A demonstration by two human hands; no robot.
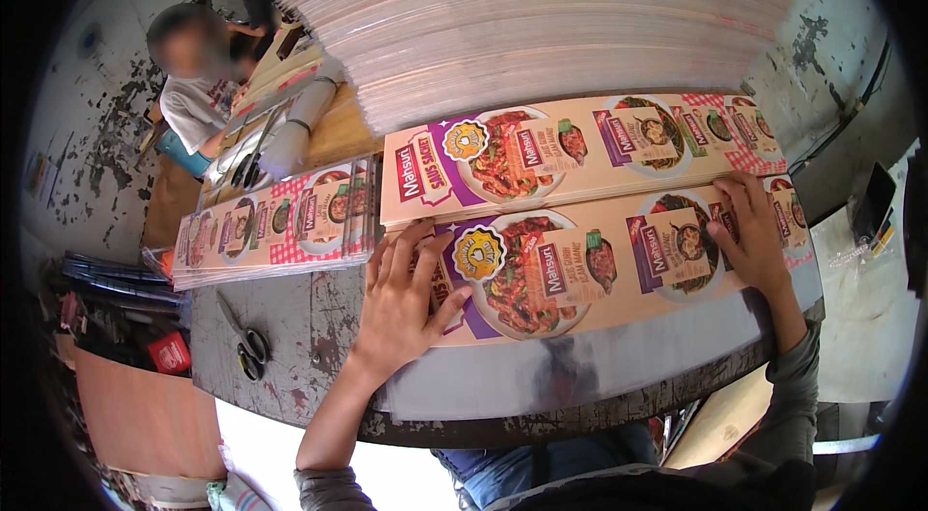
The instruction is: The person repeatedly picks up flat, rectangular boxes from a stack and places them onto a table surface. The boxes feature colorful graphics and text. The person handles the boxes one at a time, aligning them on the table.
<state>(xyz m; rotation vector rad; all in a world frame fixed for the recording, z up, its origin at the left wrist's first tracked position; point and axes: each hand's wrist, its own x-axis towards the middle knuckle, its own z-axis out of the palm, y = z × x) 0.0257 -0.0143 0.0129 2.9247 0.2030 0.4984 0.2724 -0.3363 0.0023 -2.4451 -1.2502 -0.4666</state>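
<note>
A long peach printed card strip (pixel 609 264) with food pictures lies crosswise near the table's front edge. My left hand (pixel 401 293) grips its left end, fingers over the far corner and thumb on the printed face. At the right end my right hand (pixel 754 235) holds it, fingertips at the far long edge and thumb on top. Just beyond lies a stack of matching card strips (pixel 585 144), close against the far edge of the near one. Below the held strip a shiny grey sheet (pixel 570 376) covers the table front.
Behind rises a tall stack of pale sheets (pixel 570 18). At left lies another pile of printed strips (pixel 280 221), with scissors (pixel 251 351) nearer on the worn table (pixel 309 347). A plastic roll (pixel 304 119) sits beyond. Two other people work at far left.
</note>
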